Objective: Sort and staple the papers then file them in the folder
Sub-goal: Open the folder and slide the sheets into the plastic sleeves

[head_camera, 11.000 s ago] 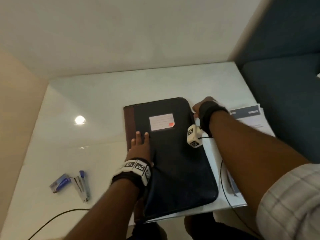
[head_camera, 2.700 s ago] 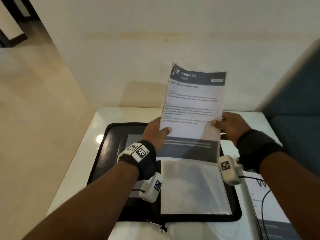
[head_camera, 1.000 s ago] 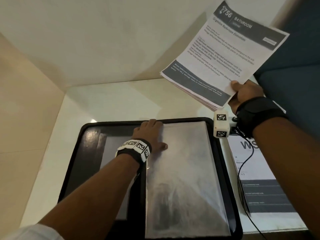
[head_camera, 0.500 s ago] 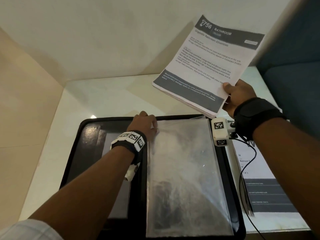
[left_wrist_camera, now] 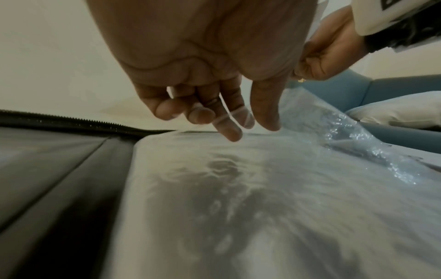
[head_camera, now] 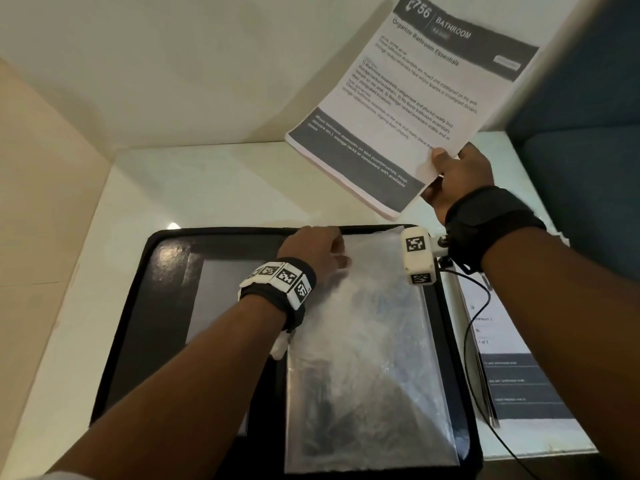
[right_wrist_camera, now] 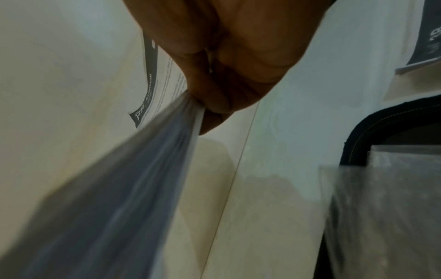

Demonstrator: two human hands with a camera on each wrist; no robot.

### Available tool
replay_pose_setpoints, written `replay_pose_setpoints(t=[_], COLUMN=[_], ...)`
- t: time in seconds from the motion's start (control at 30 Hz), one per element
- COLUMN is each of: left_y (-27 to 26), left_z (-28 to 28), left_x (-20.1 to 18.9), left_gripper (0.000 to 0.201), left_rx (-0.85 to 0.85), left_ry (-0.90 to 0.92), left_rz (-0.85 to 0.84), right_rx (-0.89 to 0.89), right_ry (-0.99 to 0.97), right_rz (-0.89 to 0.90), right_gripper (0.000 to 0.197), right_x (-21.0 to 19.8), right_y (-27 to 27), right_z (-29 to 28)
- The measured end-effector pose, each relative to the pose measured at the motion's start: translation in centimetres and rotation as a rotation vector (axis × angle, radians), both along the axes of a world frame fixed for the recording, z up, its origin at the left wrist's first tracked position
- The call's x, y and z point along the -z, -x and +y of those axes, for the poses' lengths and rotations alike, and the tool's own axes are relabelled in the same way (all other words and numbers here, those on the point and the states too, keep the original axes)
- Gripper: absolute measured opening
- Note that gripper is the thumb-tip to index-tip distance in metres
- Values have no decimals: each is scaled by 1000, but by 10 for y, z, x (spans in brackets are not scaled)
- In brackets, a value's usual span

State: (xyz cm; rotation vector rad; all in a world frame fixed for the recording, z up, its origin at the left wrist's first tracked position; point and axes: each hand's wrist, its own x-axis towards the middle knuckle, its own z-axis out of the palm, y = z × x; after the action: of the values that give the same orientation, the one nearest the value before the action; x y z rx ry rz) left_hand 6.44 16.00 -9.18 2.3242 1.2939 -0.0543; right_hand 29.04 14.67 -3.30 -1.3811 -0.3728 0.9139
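Note:
A black zip folder (head_camera: 138, 306) lies open on the white table (head_camera: 207, 181). A clear plastic sleeve (head_camera: 363, 358) covers its right half. My left hand (head_camera: 341, 251) is at the sleeve's top edge. In the left wrist view the left hand (left_wrist_camera: 238, 120) has curled fingers and thumb pinching the sleeve (left_wrist_camera: 262, 188), whose film lies over two fingertips and is lifted on the right. My right hand (head_camera: 453, 171) grips a sheaf of printed papers (head_camera: 398, 109) by its lower corner, high above the folder's far right corner. The right wrist view shows the right hand (right_wrist_camera: 214, 85) on the papers (right_wrist_camera: 143, 169) edge-on.
More printed papers (head_camera: 519, 375) lie on the table to the right of the folder, with a thin black cable (head_camera: 467, 341) trailing over them. A blue sofa (head_camera: 588, 168) stands beyond the table's right edge. Walls close in behind and on the left.
My right hand has lifted the papers higher and further right. My left hand has stayed at the sleeve's top edge, and the film there now stands raised.

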Motion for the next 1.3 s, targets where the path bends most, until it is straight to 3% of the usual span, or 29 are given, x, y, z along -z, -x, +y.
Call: replay_pose_setpoints(t=[0.1,0.3,0.4,0.47,0.73,0.93,1.1,1.3], left_y=[0,-14,-19,-22,-26,-24,-22,-22], left_z=[-6,-27,-38,-44,-44,-41,-42,-37], left_x=[0,8,8,8,-3,-4,-5,-5], left_gripper=[8,18,27,14,18,49,44,29], left_rx=[48,115,129,104,40,-90,-197,20], left_ry=[-110,-177,-355,-414,-367,-249,-127,-225], left_rz=[-6,-117,-79,-65,-208,-255,-360,-246], right_rx=[-16,-187,-174,-146,-139,-132,-146,-141], right_ry=[-15,93,130,138,130,138,157,156], right_rz=[-12,-146,-195,-236,-391,-482,-492,-507], right_gripper=[24,28,27,27,21,20,17,17], right_x=[-3,-1,4,7,14,20,26,27], right_y=[0,5,7,8,15,17,17,18], right_z=[0,-4,-6,-7,-7,-4,-7,-9])
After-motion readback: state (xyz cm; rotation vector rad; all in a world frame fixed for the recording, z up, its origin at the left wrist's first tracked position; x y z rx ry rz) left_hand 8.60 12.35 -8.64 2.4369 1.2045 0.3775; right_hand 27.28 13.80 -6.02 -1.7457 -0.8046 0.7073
